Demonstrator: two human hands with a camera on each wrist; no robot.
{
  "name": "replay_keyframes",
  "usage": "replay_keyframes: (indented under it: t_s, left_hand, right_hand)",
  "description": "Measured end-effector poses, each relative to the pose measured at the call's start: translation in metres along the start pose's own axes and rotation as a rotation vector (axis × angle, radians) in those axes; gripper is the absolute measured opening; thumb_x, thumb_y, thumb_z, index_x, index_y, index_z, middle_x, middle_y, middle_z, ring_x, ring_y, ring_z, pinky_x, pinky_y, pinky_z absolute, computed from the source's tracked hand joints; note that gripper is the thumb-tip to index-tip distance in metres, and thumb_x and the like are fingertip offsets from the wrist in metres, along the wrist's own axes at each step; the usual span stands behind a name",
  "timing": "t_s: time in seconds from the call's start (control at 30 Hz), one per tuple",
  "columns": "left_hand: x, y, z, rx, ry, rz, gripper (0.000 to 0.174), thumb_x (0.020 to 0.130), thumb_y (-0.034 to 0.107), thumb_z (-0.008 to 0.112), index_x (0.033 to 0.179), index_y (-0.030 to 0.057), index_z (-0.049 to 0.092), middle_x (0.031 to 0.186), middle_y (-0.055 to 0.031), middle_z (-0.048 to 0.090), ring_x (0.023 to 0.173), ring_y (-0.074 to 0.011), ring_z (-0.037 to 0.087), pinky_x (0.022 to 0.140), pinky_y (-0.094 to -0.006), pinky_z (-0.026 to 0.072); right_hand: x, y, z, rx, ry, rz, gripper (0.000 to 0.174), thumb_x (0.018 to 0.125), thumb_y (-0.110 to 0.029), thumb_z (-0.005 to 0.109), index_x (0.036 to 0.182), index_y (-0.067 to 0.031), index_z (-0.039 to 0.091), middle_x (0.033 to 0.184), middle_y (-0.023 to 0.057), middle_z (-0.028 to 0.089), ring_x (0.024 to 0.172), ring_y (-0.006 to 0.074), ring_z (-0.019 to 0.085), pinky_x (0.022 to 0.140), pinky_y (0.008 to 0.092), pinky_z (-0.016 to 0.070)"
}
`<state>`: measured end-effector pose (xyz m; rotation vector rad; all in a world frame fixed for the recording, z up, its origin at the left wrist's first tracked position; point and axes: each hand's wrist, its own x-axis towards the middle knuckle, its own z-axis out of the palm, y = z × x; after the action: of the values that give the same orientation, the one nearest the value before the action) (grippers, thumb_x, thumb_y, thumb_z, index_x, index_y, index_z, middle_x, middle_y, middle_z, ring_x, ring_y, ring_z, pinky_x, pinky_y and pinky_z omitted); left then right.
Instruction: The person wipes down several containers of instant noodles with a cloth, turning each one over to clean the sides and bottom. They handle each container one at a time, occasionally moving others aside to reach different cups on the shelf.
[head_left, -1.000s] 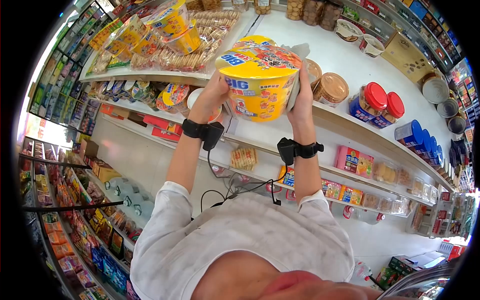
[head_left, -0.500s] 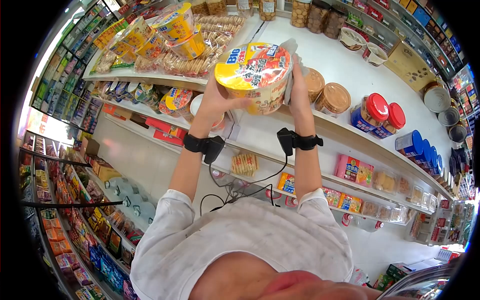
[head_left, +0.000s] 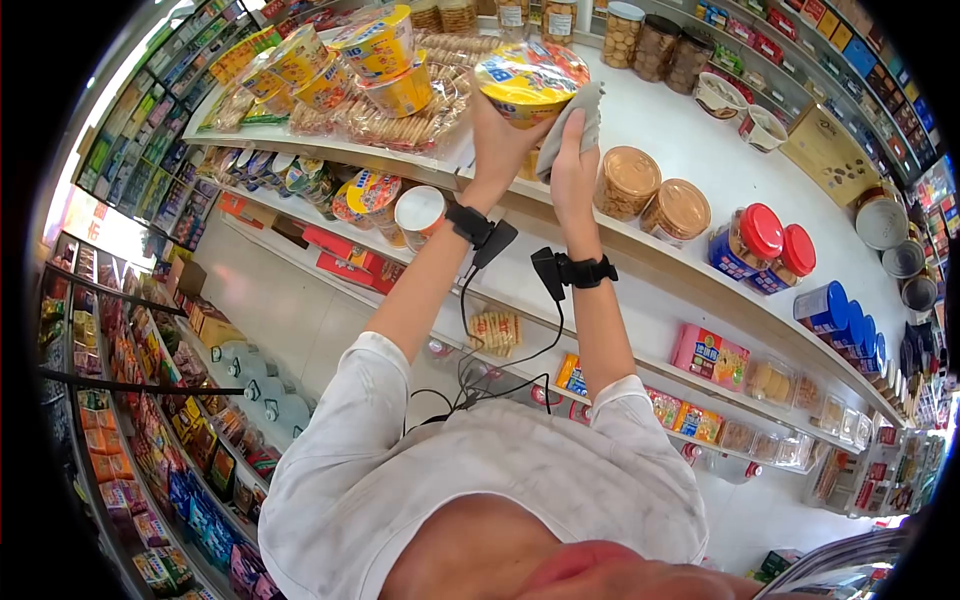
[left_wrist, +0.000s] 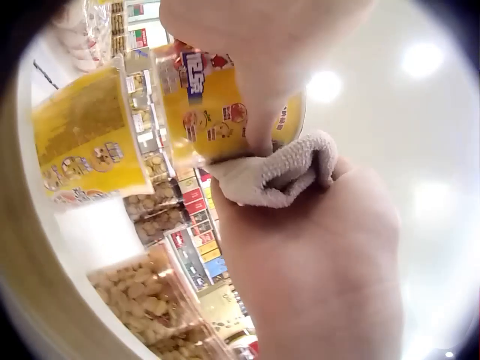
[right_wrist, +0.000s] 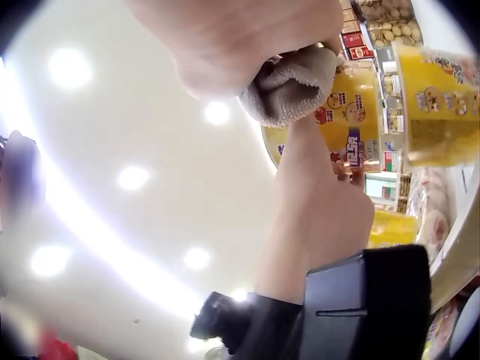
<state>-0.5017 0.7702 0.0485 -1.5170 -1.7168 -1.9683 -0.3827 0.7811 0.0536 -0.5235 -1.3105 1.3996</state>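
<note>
My left hand [head_left: 503, 145] grips a yellow instant noodle tub [head_left: 535, 95] from its left and lower side, with the lid facing up. In the left wrist view the thumb lies across the printed wall of that tub [left_wrist: 202, 120]. My right hand [head_left: 573, 180] holds a grey cloth [head_left: 577, 125] against the tub's right side. The bunched cloth [right_wrist: 289, 86] shows folded in the right hand in the right wrist view. A second yellow tub [left_wrist: 90, 139] stands on the white shelf behind the held one.
Stacked noodle tubs [head_left: 375, 50] and bagged biscuits [head_left: 425, 115] occupy the upper shelf at left. Copper-lidded jars [head_left: 630, 180] stand right of my hands, with red-lidded jars [head_left: 757, 230] farther along. More noodle tubs [head_left: 370, 200] sit on the shelf below. Cables hang from the wrist cameras.
The tub has moved away from me and to the right in the head view, its lid tilting first toward me and then back up. The right hand and cloth have shifted down its side.
</note>
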Motion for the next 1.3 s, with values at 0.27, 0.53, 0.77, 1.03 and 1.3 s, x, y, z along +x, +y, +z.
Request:
replay_keyframes:
  t_s: [0.27, 0.53, 0.77, 1.03, 1.3]
  left_hand:
    - [0.008, -0.029, -0.012, 0.083, -0.214, -0.007, 0.131, 0.069, 0.038, 0.090, 0.149, -0.0137, -0.001, 0.140, -0.0307, 0.040, 0.129, -0.0362, 0.046, 0.106, -0.0405, 0.0411]
    - [-0.029, 0.060, -0.113, -0.118, -0.168, -0.395, 0.046, 0.085, 0.020, 0.078, 0.119, -0.0047, 0.058, 0.109, -0.0125, 0.066, 0.091, -0.0165, 0.066, 0.079, -0.0276, 0.0543]
    - [-0.115, 0.241, -0.280, -0.152, -0.173, 0.319, 0.031, 0.104, 0.030, 0.048, 0.092, 0.0042, 0.062, 0.072, -0.0094, 0.063, 0.056, -0.0178, 0.060, 0.049, -0.0275, 0.0468]
    - [-0.215, 0.412, -0.350, -0.097, -0.252, 0.192, 0.017, 0.078, 0.011, 0.065, 0.068, -0.0021, 0.062, 0.062, -0.0101, 0.061, 0.047, -0.0180, 0.054, 0.043, -0.0278, 0.0386]
    - [-0.329, 0.560, -0.284, 0.184, 0.859, 0.007, 0.017, 0.056, 0.002, 0.058, 0.058, 0.0076, 0.041, 0.051, -0.0050, 0.051, 0.036, -0.0112, 0.038, 0.035, -0.0271, 0.0217]
  right_hand:
    - [0.010, 0.009, -0.015, -0.022, 0.043, -0.003, 0.056, 0.105, -0.042, 0.044, 0.128, 0.0076, 0.052, 0.122, 0.0135, 0.061, 0.111, 0.0184, 0.055, 0.097, 0.0305, 0.0429]
    - [-0.038, -0.007, -0.028, 0.283, 0.276, -0.043, 0.059, 0.106, -0.043, 0.041, 0.142, 0.0030, 0.043, 0.140, 0.0115, 0.051, 0.127, 0.0201, 0.048, 0.107, 0.0317, 0.0361]
    - [-0.096, -0.006, 0.007, 0.395, 0.228, 0.083, 0.056, 0.105, -0.040, 0.043, 0.146, -0.0016, 0.037, 0.146, 0.0082, 0.045, 0.133, 0.0214, 0.045, 0.111, 0.0345, 0.0346]
    - [-0.215, -0.012, 0.106, 0.524, -0.253, 0.321, 0.059, 0.105, -0.045, 0.039, 0.146, -0.0027, 0.037, 0.146, 0.0080, 0.045, 0.133, 0.0226, 0.045, 0.110, 0.0353, 0.0349]
    - [-0.385, -0.081, 0.151, 0.627, -0.795, 0.439, 0.059, 0.105, -0.045, 0.039, 0.149, -0.0054, 0.035, 0.147, 0.0096, 0.044, 0.133, 0.0249, 0.044, 0.111, 0.0378, 0.0360]
